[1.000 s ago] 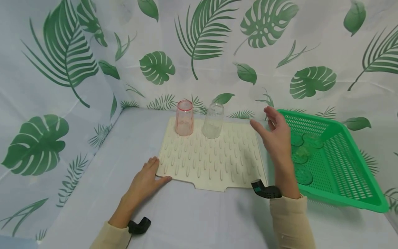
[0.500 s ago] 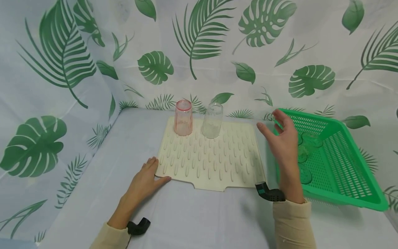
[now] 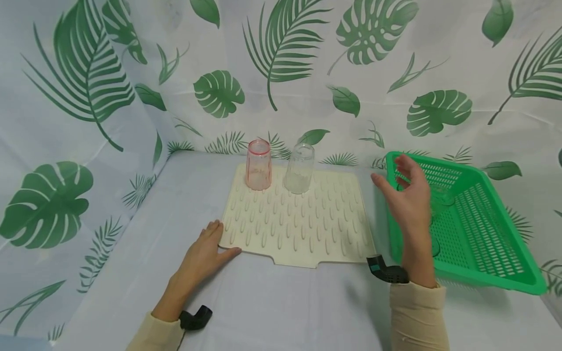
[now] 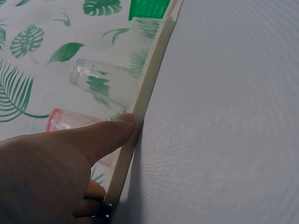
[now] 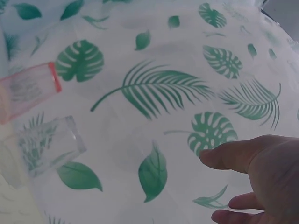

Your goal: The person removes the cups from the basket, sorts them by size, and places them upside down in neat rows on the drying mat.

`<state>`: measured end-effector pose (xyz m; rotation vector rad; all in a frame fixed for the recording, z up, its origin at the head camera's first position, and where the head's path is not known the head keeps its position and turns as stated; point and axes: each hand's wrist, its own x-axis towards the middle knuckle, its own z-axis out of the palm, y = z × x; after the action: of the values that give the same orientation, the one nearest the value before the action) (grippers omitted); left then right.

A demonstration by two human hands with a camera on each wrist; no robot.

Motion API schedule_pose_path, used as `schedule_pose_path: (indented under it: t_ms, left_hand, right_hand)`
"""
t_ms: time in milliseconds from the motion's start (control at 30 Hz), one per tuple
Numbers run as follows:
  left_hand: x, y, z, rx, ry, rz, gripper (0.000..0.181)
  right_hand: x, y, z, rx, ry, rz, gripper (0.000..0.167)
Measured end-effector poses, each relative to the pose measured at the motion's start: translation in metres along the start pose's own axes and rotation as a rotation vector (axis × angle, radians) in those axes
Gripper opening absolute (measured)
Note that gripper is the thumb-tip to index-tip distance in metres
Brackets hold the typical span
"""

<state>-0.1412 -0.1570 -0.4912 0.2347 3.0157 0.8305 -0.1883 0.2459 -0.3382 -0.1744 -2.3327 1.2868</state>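
Has pink glass tumbler [image 3: 259, 168] and clear glass tumbler [image 3: 299, 170] on cream ridged mat [image 3: 295, 258]; likely has round clear glassware [image 3: 442, 197] left in green plastic basket [image 3: 474, 243]; rests spread left hand [image 3: 203, 258] against mat; holds empty right hand [image 3: 410, 204] wide.

Head cam looks fwd/down from above; L/R wrist views, close in, share pink glass [image 3: 259, 166].

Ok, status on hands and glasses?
Left hand touching corner of beige mat. Right hand empty, by green basket, partly blocking view inside. Pink glass, clear glass standing on mat.
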Motion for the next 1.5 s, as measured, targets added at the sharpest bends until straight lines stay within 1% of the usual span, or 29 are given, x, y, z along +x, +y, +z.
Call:
schedule_pose_path:
  t_ms: [267,400,567,800,967,1067,1167,1300,1500]
  left_hand:
    - [-0.001,0.001,-0.003,-0.003,-0.003,-0.007,0.092]
    - [-0.001,0.001,-0.002,-0.006,-0.008,-0.009,0.092]
    - [-0.001,0.002,-0.002,-0.006,-0.007,-0.004,0.092]
    - [-0.001,0.002,-0.001,0.003,-0.009,-0.012,0.093]
    - [-0.002,0.002,-0.001,0.008,-0.009,-0.013,0.092]
    - [-0.002,0.002,-0.001,0.007,-0.009,-0.013,0.092]
    - [-0.002,0.002,-0.002,0.006,-0.009,-0.013,0.092]
    - [-0.002,0.003,-0.002,0.009,-0.006,-0.009,0.091]
    - [-0.002,0.003,-0.001,0.010,0.001,0.000,0.091]
  right_hand:
    - [0.002,0.006,-0.011,-0.064,-0.039,0.044,0.076]
    - [0.005,0.011,-0.015,-0.090,-0.043,0.055,0.077]
    - [0.008,0.017,-0.023,-0.120,-0.044,0.094,0.080]
    - [0.010,0.027,-0.037,-0.204,-0.079,0.152,0.085]
    - [0.012,0.034,-0.045,-0.261,-0.103,0.173,0.087]
    - [0.013,0.039,-0.050,-0.289,-0.129,0.183,0.089]
    - [0.014,0.044,-0.056,-0.336,-0.174,0.197,0.091]
    - [0.016,0.050,-0.062,-0.424,-0.232,0.210,0.093]
    - [0.019,0.058,-0.067,-0.493,-0.281,0.242,0.094]
